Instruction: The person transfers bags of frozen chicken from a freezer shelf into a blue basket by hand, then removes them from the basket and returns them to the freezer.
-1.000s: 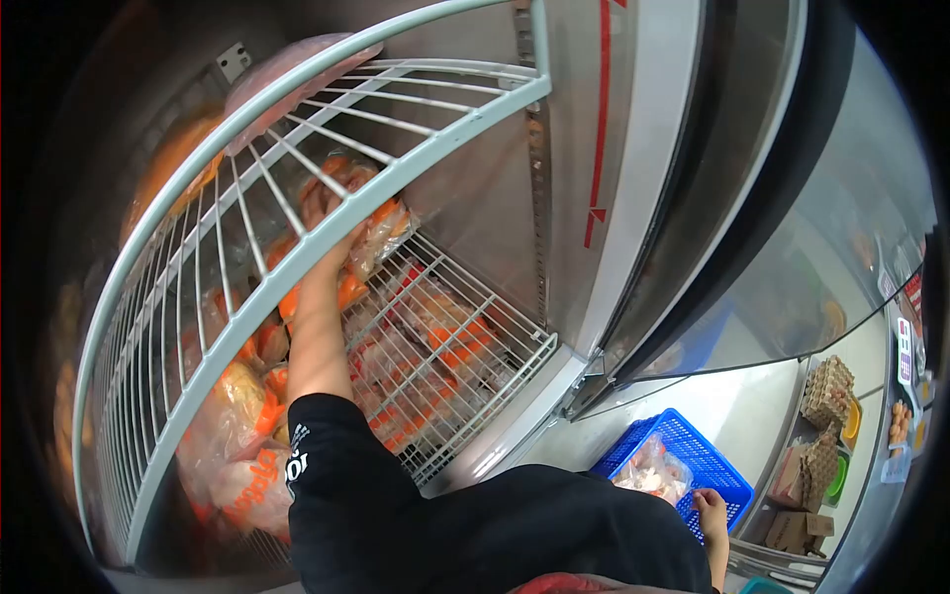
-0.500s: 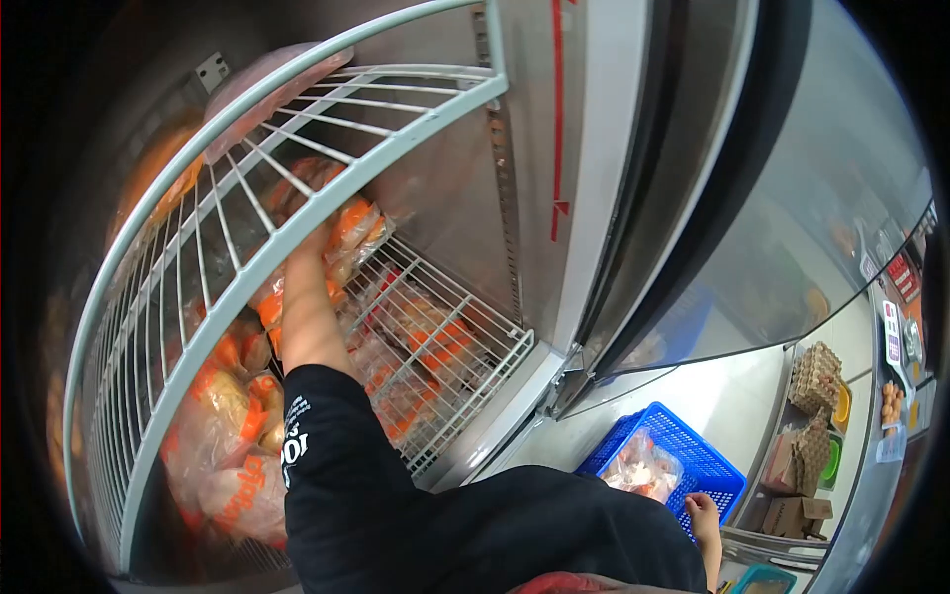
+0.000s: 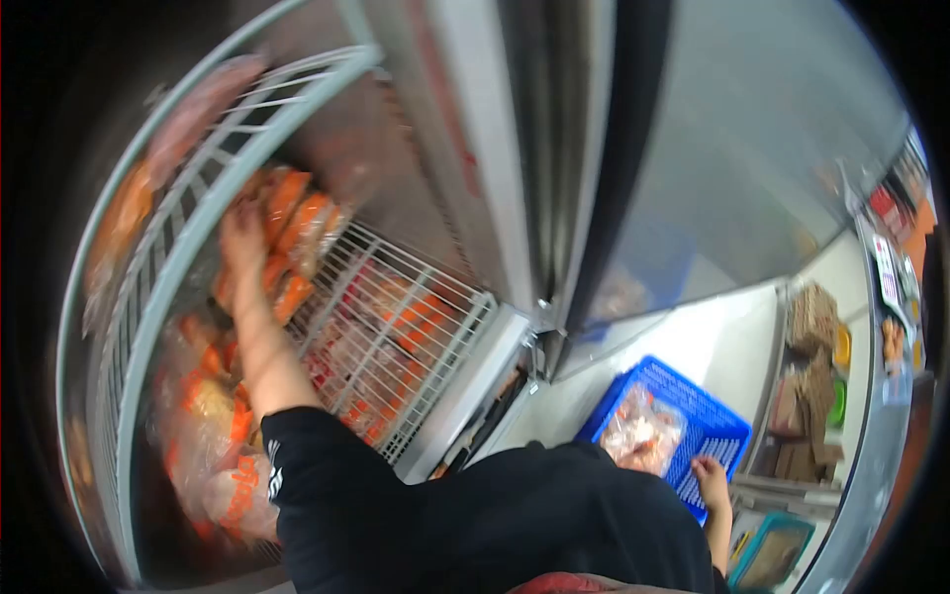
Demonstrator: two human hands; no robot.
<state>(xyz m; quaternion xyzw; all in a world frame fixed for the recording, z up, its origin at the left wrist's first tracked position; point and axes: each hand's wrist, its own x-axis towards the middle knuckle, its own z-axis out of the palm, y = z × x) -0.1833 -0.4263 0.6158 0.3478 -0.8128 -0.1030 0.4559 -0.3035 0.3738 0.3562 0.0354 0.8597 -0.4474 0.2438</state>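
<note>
My left hand point(image 3: 242, 236) reaches into the fridge, beneath the upper wire shelf. Its fingers lie stretched against clear plastic bags with orange print point(image 3: 297, 223), somewhat blurred; no closed grip shows. Below my left forearm, larger clear bags with orange lettering point(image 3: 233, 485) lie piled, with pale contents. My right hand point(image 3: 710, 478) is closed at the near right rim of a blue plastic basket point(image 3: 727, 426) on the floor side. Inside the basket sits a clear bag of pale, pinkish pieces point(image 3: 643, 431), apart from that hand.
A curved upper wire shelf point(image 3: 213, 183) crosses above my left arm. A lower wire rack point(image 3: 435, 396) covers more bagged goods. The fridge door point(image 3: 732, 148) stands open at right. Beyond are egg trays point(image 3: 813, 317), cardboard and a teal tub point(image 3: 777, 549).
The view has shifted, moving the shelf and bags leftward in the picture. More of my left hand shows against the bags now. My right hand stays at the basket's rim.
</note>
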